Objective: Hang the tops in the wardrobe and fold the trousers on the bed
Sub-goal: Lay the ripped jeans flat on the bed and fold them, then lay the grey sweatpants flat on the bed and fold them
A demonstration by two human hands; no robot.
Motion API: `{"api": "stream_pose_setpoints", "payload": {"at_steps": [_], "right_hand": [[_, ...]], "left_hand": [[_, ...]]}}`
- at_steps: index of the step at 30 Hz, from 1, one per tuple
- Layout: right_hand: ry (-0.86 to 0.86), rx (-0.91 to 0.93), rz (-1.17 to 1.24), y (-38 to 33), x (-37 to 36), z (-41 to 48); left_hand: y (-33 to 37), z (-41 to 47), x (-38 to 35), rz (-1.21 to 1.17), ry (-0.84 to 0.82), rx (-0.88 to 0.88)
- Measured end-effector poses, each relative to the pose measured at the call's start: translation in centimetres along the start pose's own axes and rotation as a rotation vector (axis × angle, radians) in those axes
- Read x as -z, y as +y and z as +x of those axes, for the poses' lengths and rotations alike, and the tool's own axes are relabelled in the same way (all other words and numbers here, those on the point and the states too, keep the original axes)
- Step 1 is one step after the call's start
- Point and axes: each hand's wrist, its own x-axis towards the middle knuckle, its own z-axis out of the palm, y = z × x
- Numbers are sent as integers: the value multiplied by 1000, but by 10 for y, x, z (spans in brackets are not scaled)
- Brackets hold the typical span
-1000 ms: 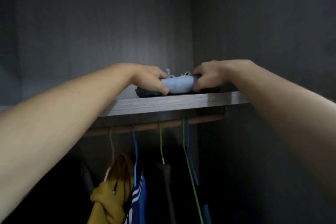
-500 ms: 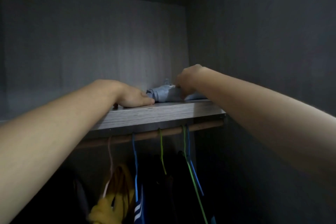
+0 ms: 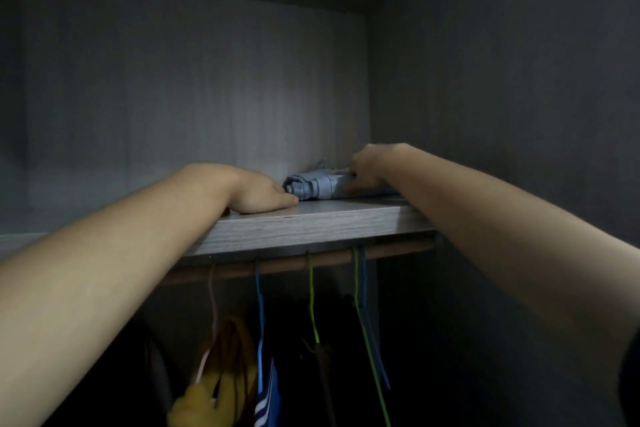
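The shelf [image 3: 311,229] is a flat grey board with smooth wood grain, so the folded trousers [image 3: 318,185], a soft pale-blue roll lying on its right part, may unroll or slide off if I withdraw carelessly. My left hand [image 3: 263,194] rests on the shelf beside the roll, fingers released; my right hand [image 3: 367,170] lies on the roll, and whether it is grasping I cannot tell.

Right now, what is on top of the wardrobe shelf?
Folded light-blue trousers, with the left hand flat beside them and the right hand gripping them. That hand covers their other end.
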Motion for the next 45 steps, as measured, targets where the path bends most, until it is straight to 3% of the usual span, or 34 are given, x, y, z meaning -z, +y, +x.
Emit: {"api": "stream_pose_setpoints", "payload": {"at_steps": [2, 5, 7, 11, 15, 19, 23, 26, 32, 35, 39, 45], "right_hand": [[64, -21, 29, 2, 5, -9], [264, -38, -19, 5, 15, -35], [435, -49, -33, 5, 19, -61], [778, -63, -65, 6, 15, -115], [955, -97, 49, -6, 2, -164], [900, -89, 39, -28, -28, -201], [776, -40, -64, -49, -66, -235], [659, -9, -117, -54, -83, -264], [705, -39, -187, -6, -75, -348], [684, -134, -210, 36, -74, -417], [604, -320, -211, 103, -106, -555], [264, -700, -163, 166, -177, -803]], "left_hand": [[-4, -3, 0, 69, 112, 21], [-13, -16, 8, 304, 510, 96], [-15, -30, 12, 336, 715, 109], [-18, -61, 2, 229, 950, 73], [-16, -94, -24, 142, 1090, -33], [-9, -116, -73, 30, 1047, -46], [-1, -119, -125, 164, 1007, -15], [5, -129, -134, 136, 1007, 5], [62, -165, -128, 142, 1017, -122], [129, -185, -123, -14, 1076, -185], [274, -224, -152, -331, 1123, -317], [515, -341, -254, -590, 768, -594]]}}
